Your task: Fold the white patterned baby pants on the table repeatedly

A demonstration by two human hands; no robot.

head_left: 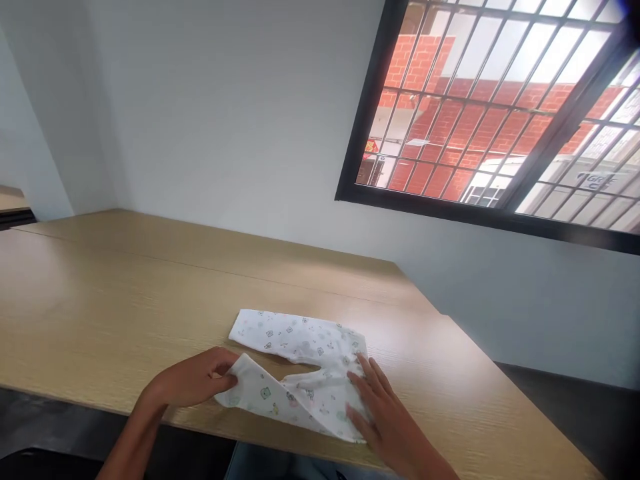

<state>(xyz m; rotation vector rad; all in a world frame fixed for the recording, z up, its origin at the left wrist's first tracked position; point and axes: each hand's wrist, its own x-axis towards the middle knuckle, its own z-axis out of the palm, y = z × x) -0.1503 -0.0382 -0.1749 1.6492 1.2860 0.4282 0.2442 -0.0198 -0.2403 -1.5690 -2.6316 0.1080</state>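
Note:
A small pair of white pants (pixel 330 347) with a print of little animals lies on the wooden table, its legs pointing left and its waist to the right. My left hand (pixel 200 377) pinches the end of the nearer leg, which is lifted and partly folded over. My right hand (pixel 380 410) rests with fingers spread on the waist part. The farther leg lies flat on the tabletop.
The light wooden table (pixel 125 293) runs along a white wall, with its near edge close to my body and its right edge slanting away. A barred window (pixel 480 113) is set in the wall at the upper right.

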